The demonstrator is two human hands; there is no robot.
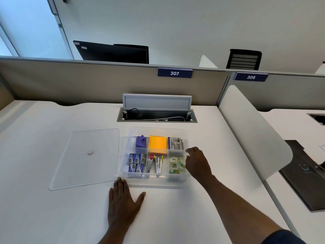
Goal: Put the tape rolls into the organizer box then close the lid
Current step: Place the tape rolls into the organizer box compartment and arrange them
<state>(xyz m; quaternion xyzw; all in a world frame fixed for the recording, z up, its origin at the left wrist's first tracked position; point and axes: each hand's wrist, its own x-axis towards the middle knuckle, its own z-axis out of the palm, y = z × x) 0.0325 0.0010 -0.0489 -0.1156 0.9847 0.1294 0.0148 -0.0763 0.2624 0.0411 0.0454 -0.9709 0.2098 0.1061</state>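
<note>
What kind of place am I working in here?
Most likely an open-plan office: numbered desk signs 307 and 306 on the partition panels, a monitor beyond, and a cable hatch in the desk.

A white tabletop (52,217) carries a clear organizer box (154,179) and, just left of it, the flat clear lid (84,159) — the left hand (123,203) rests palm-down, fingers (120,184) near the box's front corner.

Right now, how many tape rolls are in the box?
4, all in the near-right compartment: one far-left, one far-right, one middle, one nearest. The right hand may hide more.
</note>
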